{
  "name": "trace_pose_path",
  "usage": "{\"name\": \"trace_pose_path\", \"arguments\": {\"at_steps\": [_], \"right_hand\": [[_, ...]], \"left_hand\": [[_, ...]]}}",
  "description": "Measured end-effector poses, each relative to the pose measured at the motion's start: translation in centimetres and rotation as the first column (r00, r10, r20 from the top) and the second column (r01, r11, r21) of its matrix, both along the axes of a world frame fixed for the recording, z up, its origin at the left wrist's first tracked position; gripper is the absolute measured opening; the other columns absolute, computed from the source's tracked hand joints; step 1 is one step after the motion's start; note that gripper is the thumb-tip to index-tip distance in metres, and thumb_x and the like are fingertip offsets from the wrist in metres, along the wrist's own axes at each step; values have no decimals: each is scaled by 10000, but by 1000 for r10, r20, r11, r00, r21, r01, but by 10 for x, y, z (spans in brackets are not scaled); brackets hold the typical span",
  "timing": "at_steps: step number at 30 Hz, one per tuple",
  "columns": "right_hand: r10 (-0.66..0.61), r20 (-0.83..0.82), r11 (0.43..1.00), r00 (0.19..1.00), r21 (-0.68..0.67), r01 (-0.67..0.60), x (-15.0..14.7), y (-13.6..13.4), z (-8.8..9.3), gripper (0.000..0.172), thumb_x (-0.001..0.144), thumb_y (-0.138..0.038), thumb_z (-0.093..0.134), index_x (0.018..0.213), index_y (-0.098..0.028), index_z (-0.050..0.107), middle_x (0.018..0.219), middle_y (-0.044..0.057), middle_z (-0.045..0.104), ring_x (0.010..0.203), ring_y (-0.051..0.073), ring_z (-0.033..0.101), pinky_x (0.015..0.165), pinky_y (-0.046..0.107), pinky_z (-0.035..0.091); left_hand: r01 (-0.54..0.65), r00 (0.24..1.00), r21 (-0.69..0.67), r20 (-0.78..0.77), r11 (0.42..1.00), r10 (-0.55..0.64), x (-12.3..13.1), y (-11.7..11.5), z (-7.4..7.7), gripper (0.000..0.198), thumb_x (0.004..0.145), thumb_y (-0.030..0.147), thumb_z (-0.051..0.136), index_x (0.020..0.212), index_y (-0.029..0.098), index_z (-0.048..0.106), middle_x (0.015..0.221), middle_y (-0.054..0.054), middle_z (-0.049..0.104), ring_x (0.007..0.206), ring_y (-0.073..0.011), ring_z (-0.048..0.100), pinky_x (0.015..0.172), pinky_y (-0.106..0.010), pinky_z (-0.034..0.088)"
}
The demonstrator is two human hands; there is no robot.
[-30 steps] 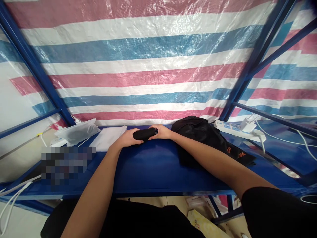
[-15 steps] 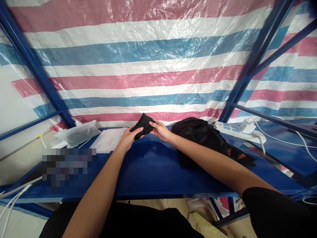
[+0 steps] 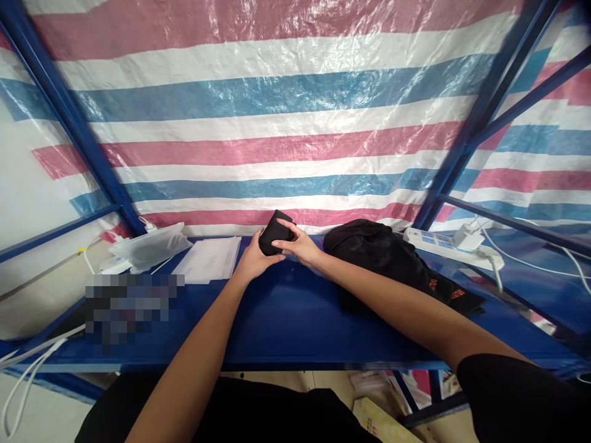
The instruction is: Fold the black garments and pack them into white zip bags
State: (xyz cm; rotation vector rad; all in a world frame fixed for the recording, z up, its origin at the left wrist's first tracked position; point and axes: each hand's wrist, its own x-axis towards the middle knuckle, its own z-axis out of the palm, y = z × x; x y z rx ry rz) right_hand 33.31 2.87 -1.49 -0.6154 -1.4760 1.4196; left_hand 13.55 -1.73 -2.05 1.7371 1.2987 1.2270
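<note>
We see the blue tabletop (image 3: 286, 320) cross the lower middle of the frame, its front edge just above the wearer's lap and its back edge meeting the striped sheet (image 3: 277, 147). Between the white papers (image 3: 210, 258) at centre left and the black fabric bundle (image 3: 373, 252) at centre right, a broad stretch of blue surface runs forward to that front edge; blue frame posts rise at the left and right of the frame. Near the middle of the frame, in front of the sheet's lowest pink stripe, we find the small black item (image 3: 269, 235), matt and dark, with a blocky outline and fairly straight sides, partly covered by fingers. Its long axis seems to run from lower left to upper right, steeply, one end towards the top of the frame and the other towards the wearer; we cannot tell which end is its front. The left hand (image 3: 253, 258) cups its lower left side, thumb spread beneath, while the right hand (image 3: 302, 246), partly closed, has its fingers and thumb against the right side.
</note>
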Motion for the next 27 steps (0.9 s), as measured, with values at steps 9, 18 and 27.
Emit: {"name": "trace_pose_path", "arguments": {"at_steps": [9,18,27], "right_hand": [[-161,25,985,987,-51,162,14,19,-10,911,656,-276,991,1477,-349,602,1226,32,733,1027,227,762,836,347,699],[-132,37,989,991,-66,135,15,25,-16,895,693,-274,971,1489,-372,573,1293,51,708,1029,239,760,771,370,723],[-129,3,990,992,-64,129,17,24,-16,885,721,-300,940,1516,-386,560,1222,41,696,1077,275,761,872,491,722]], "left_hand": [[-328,682,390,-533,860,501,-53,-7,25,468,1097,484,452,1238,189,787,1420,-191,694,1386,-410,575,1207,-556,419],[-633,447,109,-757,767,477,-112,4,7,353,901,386,647,1132,160,788,1290,-282,735,1240,-463,677,992,-552,553],[-679,435,186,-677,710,593,-104,-3,25,347,1010,278,539,1287,171,720,1148,-252,778,1062,-434,746,901,-529,563]]}}
